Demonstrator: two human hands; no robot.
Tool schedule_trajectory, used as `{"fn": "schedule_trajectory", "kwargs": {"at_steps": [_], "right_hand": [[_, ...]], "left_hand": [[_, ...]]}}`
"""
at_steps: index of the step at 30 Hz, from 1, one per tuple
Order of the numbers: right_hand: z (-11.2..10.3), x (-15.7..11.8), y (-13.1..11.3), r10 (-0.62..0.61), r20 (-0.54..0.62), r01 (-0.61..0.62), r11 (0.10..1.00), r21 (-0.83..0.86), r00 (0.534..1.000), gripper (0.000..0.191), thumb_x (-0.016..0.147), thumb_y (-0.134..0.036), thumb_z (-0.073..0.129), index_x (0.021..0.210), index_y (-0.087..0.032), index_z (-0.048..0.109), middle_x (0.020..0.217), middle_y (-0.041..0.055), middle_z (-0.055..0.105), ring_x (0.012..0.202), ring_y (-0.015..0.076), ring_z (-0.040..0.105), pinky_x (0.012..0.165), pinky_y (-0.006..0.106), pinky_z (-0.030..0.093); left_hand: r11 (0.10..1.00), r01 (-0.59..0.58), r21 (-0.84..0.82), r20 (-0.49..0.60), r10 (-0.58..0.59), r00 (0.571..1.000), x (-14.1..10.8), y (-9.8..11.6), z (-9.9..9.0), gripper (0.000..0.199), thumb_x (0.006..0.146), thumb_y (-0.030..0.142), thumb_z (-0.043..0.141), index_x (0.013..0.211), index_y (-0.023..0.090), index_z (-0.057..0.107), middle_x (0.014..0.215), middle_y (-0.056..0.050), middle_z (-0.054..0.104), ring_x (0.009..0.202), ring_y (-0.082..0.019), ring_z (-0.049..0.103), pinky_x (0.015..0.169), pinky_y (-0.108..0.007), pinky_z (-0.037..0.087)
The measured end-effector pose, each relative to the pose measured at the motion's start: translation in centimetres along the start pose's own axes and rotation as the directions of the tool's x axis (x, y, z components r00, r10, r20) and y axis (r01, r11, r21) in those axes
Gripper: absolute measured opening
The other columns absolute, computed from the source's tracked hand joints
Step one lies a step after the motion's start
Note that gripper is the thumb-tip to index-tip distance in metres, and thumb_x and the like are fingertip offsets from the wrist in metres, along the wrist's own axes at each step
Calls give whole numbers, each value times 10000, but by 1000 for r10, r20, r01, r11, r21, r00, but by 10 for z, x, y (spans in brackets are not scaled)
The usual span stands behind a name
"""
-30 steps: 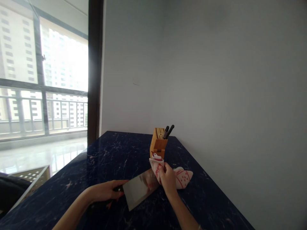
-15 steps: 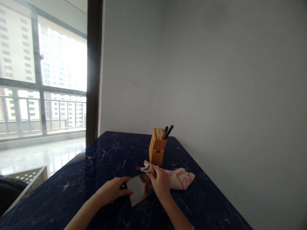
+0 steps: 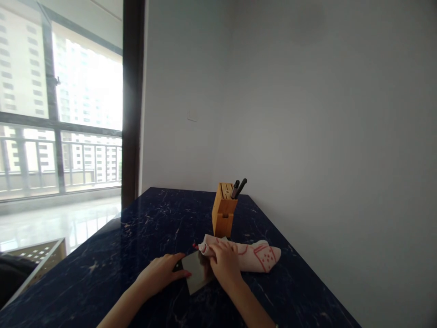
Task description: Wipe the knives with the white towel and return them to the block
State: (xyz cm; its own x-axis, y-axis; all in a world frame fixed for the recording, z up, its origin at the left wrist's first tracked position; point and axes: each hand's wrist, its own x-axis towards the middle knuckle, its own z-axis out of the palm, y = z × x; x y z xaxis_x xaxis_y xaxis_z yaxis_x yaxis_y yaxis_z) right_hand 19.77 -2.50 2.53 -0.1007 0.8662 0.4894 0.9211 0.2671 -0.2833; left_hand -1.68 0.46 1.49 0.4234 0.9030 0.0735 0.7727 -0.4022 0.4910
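My left hand (image 3: 164, 272) is closed around the dark handle end of a cleaver (image 3: 196, 273), its thumb and forefinger at the near end of the broad, shiny blade. Bunched under my right hand (image 3: 225, 264) is a white cloth with red markings (image 3: 257, 257); the fingers grip it over the far part of the blade. The cloth's loose end trails to the right on the table. Part of the blade is hidden behind the right hand and cloth.
A wooden knife block (image 3: 223, 214) with black-handled knives (image 3: 239, 187) stands just beyond the cloth on the dark blue marbled table (image 3: 164, 218). A grey wall runs along the right. At the lower left is a perforated chair (image 3: 44, 259), with windows behind.
My right hand has flattened and turned over the cloth, which has shifted slightly right and down at its end. The left hand and cleaver have barely moved.
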Motion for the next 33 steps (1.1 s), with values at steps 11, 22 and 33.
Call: {"fn": "schedule_trajectory", "kwargs": {"at_steps": [11,22,33], "right_hand": [[-1,-5,-13,-49,61,52,998,-42,997,205,840,-292,452,1007,-322,567,944,17,570,946,201,454,782,350,268],[5,-7,-18,-100,62,103,994,-36,993,236,776,-318,559,1012,-329,549,1053,0,542,997,215,430,821,370,269],[11,-4,-24,-190,100,191,982,2,977,156,820,-258,468,930,-304,568,1009,-9,577,988,209,440,833,383,263]], "left_hand": [[988,-3,154,7,2,1000,-2,7,-2,647,651,660,467,1183,292,487,1055,-57,633,942,-269,583,763,-309,406],[975,11,223,10,-14,1000,-4,17,-2,804,640,635,486,1325,261,291,1074,-73,621,955,-281,578,750,-314,414],[976,-2,217,-25,8,1000,-1,9,7,931,657,601,498,1377,241,29,950,-68,659,865,-261,615,695,-291,416]]}}
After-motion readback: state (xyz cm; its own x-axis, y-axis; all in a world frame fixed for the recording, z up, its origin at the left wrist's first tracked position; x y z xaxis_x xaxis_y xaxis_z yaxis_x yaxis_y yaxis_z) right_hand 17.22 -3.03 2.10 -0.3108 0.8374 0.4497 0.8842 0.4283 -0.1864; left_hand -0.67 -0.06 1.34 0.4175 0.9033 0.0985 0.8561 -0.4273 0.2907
